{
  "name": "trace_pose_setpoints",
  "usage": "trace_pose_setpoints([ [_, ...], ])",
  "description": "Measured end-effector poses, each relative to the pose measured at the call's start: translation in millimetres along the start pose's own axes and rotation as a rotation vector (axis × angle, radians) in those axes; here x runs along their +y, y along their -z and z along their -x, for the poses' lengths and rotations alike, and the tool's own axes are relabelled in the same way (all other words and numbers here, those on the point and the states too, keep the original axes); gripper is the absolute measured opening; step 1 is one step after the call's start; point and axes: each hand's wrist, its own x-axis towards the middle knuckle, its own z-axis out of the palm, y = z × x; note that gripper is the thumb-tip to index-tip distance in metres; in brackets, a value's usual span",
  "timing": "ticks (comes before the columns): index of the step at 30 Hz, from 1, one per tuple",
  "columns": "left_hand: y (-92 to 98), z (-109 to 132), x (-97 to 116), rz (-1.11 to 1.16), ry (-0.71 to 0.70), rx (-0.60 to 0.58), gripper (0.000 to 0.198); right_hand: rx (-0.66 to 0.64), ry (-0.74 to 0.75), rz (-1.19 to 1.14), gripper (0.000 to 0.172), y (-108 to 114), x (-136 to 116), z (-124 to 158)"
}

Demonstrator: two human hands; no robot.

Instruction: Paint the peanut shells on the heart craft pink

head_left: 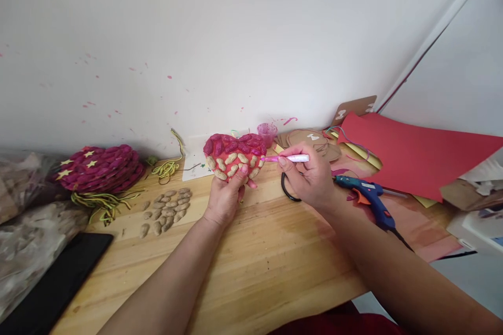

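My left hand [227, 194] grips the lower edge of a red heart-shaped piece [230, 158] covered with peanuts, thumb on its front. Peanuts along its top are painted magenta, while those lower down keep their tan shells. Between the fingers of my right hand [308, 175] is a thin white paintbrush [293, 158], its pink tip at the right edge of the heart. Behind the heart stands a small clear cup [267, 133] stained with pink paint.
Loose peanuts [167, 210] lie on the wooden table [251, 256], left of my left forearm. Stacked magenta pieces with yellow stars [100, 167] and yarn [168, 168] sit at left, near a black tablet-like slab [66, 277]. A blue glue gun [369, 196] and red sheet [416, 149] lie at right.
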Motion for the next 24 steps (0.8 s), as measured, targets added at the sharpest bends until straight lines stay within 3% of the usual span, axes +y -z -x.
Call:
trace_pose_setpoints([
  [9,-1.4,4,-5,-0.057,-0.041,0.073,0.047,-0.070,0.133,0.100,0.004,1,-11,-1],
  [16,0.4,4,-6,-0.102,-0.040,0.071,0.043,-0.011,0.060,0.074,0.003,4,-4,-3],
  [20,5.8,3,-9,-0.216,-0.114,0.031,0.040,-0.074,0.142,0.075,0.004,3,-5,-3],
  [24,9.0,4,-9,-0.350,-0.195,0.016,0.038,-0.024,0.150,0.135,0.003,3,-5,-3],
])
